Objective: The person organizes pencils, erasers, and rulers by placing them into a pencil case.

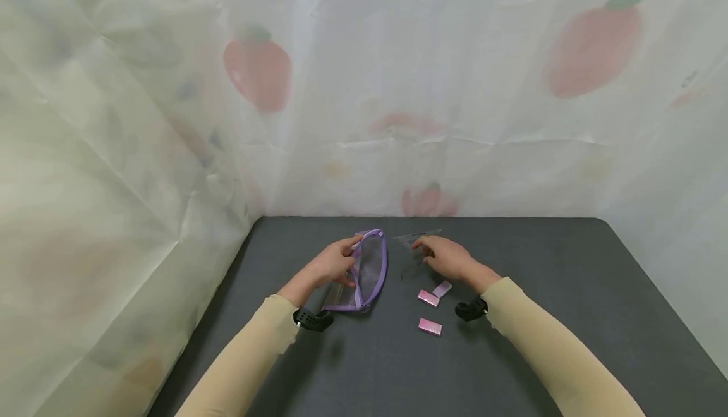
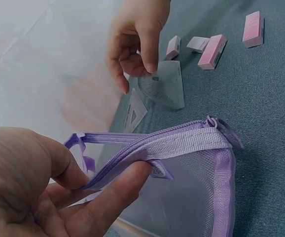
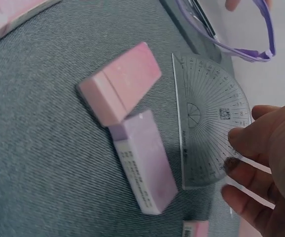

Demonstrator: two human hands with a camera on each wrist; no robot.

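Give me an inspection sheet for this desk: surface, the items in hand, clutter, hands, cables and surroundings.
Surface: dark grey table, bare apart from small stationery.
Items in hand: purple mesh pouch, zip edge pinched by the left hand; clear protractor flat on the table under the right hand fingertips.
Clutter: pink erasers near the right wrist; a clear triangle ruler beside the pouch.
Hands: left grips the pouch; right touches the protractor, grip unclear.
Cables: nothing seen.
Surroundings: white curtain printed with fruit on all sides.
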